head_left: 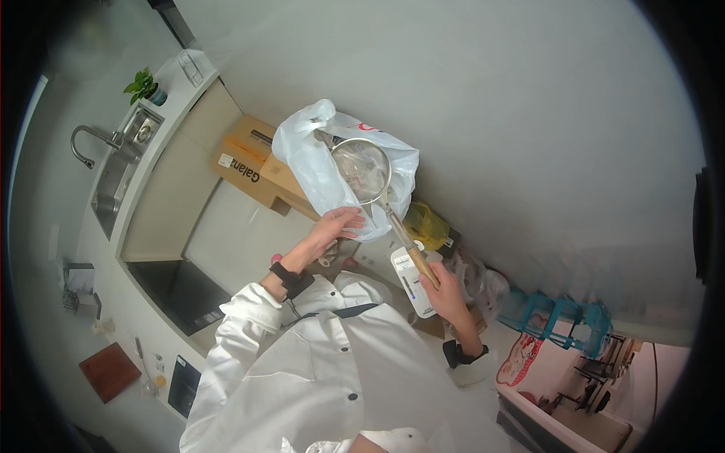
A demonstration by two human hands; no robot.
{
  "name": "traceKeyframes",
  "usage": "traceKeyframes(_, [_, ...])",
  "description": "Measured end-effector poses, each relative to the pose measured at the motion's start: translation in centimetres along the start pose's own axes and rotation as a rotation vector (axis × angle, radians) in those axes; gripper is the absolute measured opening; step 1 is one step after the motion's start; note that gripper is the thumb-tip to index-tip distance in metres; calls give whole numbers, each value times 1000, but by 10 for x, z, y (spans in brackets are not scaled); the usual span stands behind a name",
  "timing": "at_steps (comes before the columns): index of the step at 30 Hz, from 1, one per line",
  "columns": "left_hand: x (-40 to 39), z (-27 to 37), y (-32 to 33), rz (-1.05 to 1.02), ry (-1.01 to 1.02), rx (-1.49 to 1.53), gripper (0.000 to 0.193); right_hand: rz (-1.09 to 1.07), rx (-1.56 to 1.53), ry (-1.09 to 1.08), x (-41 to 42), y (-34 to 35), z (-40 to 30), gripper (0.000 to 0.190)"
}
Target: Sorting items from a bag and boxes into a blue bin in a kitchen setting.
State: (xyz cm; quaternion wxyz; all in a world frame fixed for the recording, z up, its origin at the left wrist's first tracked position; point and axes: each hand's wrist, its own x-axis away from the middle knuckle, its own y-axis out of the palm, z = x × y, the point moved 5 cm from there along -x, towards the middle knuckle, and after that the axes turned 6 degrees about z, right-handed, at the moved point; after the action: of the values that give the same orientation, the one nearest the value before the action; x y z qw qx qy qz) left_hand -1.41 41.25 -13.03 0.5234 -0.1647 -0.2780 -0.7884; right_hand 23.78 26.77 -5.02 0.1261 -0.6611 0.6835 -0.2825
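My right hand [444, 291] grips the wooden handle of a round strainer [362, 170], whose metal-rimmed mesh lies over the mouth of a white plastic bag [306, 161]. Clear plastic shows at the mesh, though I cannot tell whether it is in it or below it. Beside the handle, against my right fingers, is a white printed card [406, 274]; whether it is attached to the strainer cannot be seen. My left hand [337, 223] has its fingers extended and apart at the bag's near edge, and its thumb is hidden.
Cardboard boxes [241, 164] stand beside the bag along the wall. A yellow plastic bag [425, 225] and clear plastic wrapping [481, 283] lie to the right, near a teal plastic rack [558, 320]. Leftward runs a counter with a steel sink [116, 175] and a black panel [178, 294].
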Motion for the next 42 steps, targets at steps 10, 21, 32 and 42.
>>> traceKeyframes(10, [39, 74, 25, -22, 378, -107, 48, 265, -52, -227, 16, -7, -27, 29])
traceKeyframes(21, [122, 157, 0, 151, 711, 7, 35, 208, -155, -582, -17, 40, -83, 32])
traceKeyframes(32, [130, 151, -21, 374, 680, 126, 24, 199, -96, -692, -21, 65, -98, 35])
traceKeyframes(42, [139, 165, -26, 80, 948, 333, 56, 495, 310, -1073, 0, 65, -110, 41])
